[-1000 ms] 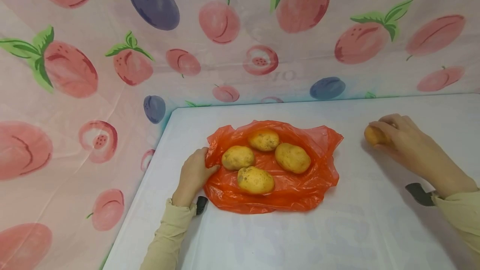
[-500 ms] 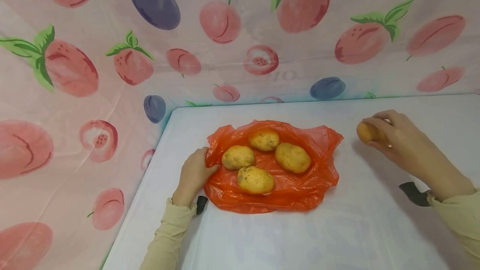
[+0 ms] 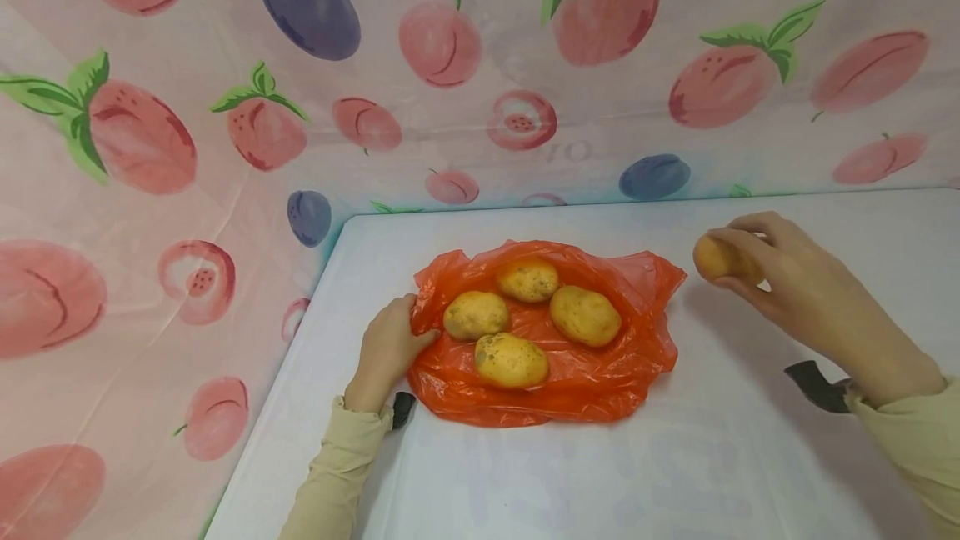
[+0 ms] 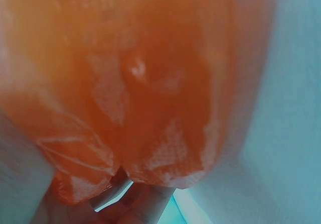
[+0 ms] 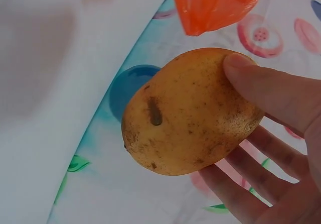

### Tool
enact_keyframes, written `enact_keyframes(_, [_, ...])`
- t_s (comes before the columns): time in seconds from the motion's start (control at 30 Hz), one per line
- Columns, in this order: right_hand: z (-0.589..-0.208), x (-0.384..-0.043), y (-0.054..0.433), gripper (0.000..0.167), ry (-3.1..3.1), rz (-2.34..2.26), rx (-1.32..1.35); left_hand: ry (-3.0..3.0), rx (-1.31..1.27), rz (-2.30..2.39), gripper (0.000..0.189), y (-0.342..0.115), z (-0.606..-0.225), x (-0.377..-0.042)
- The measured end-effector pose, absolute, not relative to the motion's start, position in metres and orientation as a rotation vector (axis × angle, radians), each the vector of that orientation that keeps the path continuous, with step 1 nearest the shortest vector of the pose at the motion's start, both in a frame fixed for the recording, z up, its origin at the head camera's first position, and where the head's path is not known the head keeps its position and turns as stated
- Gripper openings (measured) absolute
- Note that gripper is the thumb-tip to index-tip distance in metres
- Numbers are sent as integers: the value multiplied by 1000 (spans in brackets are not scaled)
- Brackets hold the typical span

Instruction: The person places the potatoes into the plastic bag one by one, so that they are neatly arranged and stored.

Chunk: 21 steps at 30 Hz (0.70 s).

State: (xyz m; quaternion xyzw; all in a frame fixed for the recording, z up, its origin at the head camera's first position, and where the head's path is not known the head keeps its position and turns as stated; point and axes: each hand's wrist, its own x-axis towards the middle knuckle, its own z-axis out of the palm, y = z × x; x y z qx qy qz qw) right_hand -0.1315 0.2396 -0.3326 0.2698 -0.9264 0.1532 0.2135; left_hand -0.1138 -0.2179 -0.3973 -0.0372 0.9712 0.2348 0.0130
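Observation:
A red plastic bag (image 3: 607, 382) lies spread open on the table, with several potatoes (image 3: 512, 360) resting inside it. My left hand (image 3: 385, 350) grips the bag's left edge, thumb on the inner side; in the left wrist view the orange-red film (image 4: 165, 83) fills most of the picture and partly covers the fingers. Off to the right of the bag, above the tabletop, my right hand (image 3: 798, 290) holds another potato (image 3: 717, 259) between thumb and fingers. Up close in the right wrist view, that potato (image 5: 185, 118) has brown skin with a dark mark.
The white table (image 3: 570, 482) stretches around the bag. Behind it and to the left hangs a pink fruit-printed sheet (image 3: 480, 132). A black strap end (image 3: 817, 386) sticks out at the right wrist, and another dark piece (image 3: 402, 409) shows at the left wrist.
My right hand has moved left with the potato, closer to the bag's right edge. The left hand, the bag and the potatoes in it have stayed put.

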Motion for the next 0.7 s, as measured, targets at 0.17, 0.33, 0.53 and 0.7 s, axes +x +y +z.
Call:
enact_keyframes(0.17, [-329,-131,234,69,-2533,454,765,3032,-112,724,50,-218,-398,-114])
enact_keyframes(0.33, [-326,-130,228,71,-2517,451,781,3032,-118,726,50,-218,-398,-114])
enact_keyframes(0.53, [-322,-130,224,59,-2477,477,825,3027,-121,721,50,-218,-398,-115])
enact_keyframes(0.7, [-320,-132,220,60,-2448,506,853,3026,-121,717,50,-218,-398,-115])
